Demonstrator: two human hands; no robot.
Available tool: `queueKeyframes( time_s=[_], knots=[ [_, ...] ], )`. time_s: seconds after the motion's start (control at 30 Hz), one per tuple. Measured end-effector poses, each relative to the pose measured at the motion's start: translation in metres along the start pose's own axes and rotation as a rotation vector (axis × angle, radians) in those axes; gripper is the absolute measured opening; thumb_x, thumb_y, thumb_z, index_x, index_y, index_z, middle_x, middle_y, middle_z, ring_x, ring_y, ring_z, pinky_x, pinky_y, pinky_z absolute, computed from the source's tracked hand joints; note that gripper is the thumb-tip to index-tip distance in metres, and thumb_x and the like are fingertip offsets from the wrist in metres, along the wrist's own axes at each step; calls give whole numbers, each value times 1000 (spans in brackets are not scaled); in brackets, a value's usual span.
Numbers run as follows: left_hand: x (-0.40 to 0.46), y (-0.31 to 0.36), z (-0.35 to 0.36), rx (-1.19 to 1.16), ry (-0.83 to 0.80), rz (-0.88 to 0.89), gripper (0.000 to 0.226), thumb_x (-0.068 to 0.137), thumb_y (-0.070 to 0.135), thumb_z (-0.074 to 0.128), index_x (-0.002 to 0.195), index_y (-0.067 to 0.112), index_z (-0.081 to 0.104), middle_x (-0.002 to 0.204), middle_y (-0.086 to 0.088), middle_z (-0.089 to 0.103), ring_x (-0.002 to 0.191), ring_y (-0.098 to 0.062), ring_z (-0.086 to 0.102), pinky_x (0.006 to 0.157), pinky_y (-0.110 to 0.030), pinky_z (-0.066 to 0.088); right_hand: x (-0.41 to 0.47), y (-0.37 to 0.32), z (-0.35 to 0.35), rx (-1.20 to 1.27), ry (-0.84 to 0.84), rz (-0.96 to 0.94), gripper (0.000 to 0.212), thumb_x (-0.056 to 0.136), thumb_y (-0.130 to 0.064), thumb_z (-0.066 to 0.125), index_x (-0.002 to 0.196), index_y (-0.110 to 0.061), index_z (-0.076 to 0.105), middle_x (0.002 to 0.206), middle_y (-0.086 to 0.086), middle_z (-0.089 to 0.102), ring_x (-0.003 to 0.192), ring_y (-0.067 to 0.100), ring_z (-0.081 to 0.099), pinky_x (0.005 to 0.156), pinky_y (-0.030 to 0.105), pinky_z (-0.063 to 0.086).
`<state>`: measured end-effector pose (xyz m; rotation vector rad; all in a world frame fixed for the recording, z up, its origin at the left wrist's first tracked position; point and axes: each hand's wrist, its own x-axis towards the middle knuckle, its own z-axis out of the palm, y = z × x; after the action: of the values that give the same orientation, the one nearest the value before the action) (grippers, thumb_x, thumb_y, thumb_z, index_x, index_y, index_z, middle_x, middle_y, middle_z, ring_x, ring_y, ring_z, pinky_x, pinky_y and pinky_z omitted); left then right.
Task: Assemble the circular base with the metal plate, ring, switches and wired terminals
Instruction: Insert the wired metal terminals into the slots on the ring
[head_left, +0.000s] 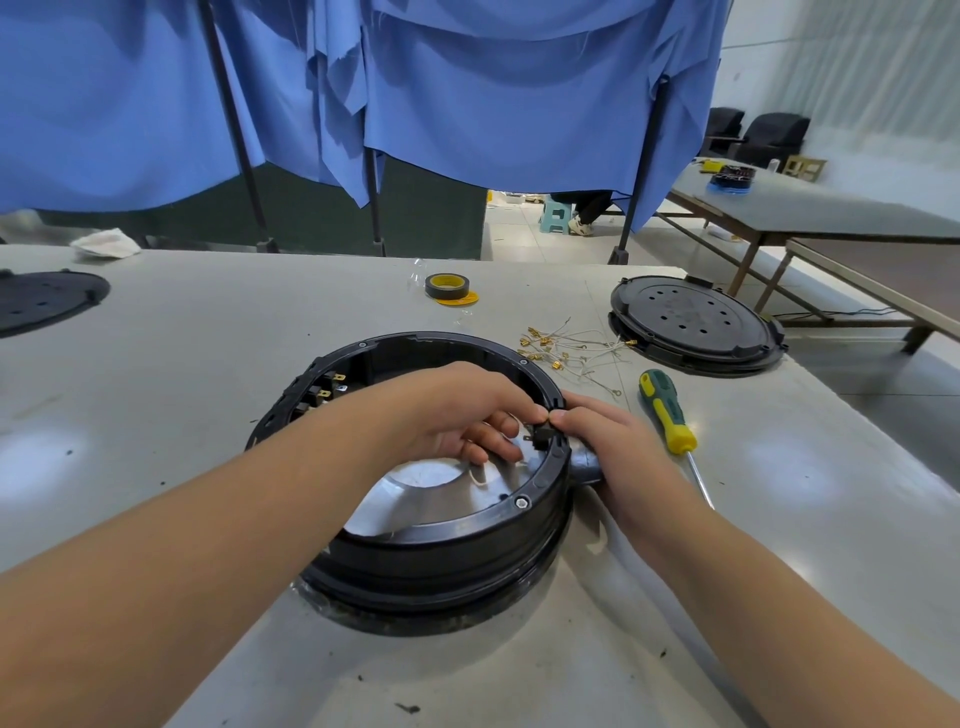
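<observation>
The left hand (457, 415) and right hand (597, 431) are both pinching a small black switch (540, 434) at the right rim of the circular base (467, 525) on the bench (208, 322); the metal plate (441, 493) and ring (540, 478) are seated, while the wired terminals (566, 348) are lying loose beyond the base.

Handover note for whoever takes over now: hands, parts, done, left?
Left hand reaches inside the circular base; its fingers pinch a small black switch at the right inner wall.
Right hand grips the base's outer stub and steadies that switch.
Done: metal plate in, ring screwed on, switches fitted far left.
Left: seat this switch, connect wired terminals lying beyond the base; screwdriver alongside.
</observation>
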<state>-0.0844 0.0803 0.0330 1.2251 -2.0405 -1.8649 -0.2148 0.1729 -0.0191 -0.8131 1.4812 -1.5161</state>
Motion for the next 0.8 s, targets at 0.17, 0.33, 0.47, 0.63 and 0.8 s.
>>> queueKeyframes(
  time_s=[0.17, 0.33, 0.47, 0.63, 0.8],
  knots=[
    [-2, 1, 2, -21, -4, -27, 7, 90, 16, 62, 88, 10, 58, 60, 1, 51, 54, -11, 59, 49, -19, 36, 8, 1, 0, 48, 14, 68, 28, 80, -7, 63, 107, -9, 68, 93, 12, 71, 81, 22, 66, 68, 31, 49],
    [-1, 1, 2, -30, 6, -36, 8, 89, 16, 62, 90, 8, 59, 61, 0, 55, 52, -10, 62, 48, -19, 36, 11, 3, 1, 59, 18, 79, 28, 76, -11, 64, 103, -11, 66, 90, 10, 67, 82, 23, 63, 71, 33, 47],
    [-2, 2, 3, -16, -25, -26, 10, 90, 16, 59, 82, 9, 60, 57, 2, 60, 53, -9, 66, 47, -17, 35, 9, 5, -2, 24, -2, 54, 53, 61, -24, 68, 111, -8, 67, 100, 14, 68, 94, 27, 64, 83, 39, 50],
    [-2, 4, 4, 4, -20, -43, 15, 89, 22, 58, 80, 10, 58, 54, 5, 61, 55, -9, 66, 49, -19, 34, 7, 5, -5, -9, -33, 63, 52, 64, -28, 69, 114, -13, 67, 107, 15, 70, 103, 31, 65, 93, 44, 51],
    [-5, 4, 3, 2, -35, -38, 11, 91, 19, 58, 84, 11, 61, 56, 5, 62, 57, -9, 66, 49, -18, 35, 7, 5, -7, 29, -33, 68, 33, 81, -17, 67, 114, -16, 67, 105, 10, 72, 100, 27, 68, 94, 43, 51]
  ],
)
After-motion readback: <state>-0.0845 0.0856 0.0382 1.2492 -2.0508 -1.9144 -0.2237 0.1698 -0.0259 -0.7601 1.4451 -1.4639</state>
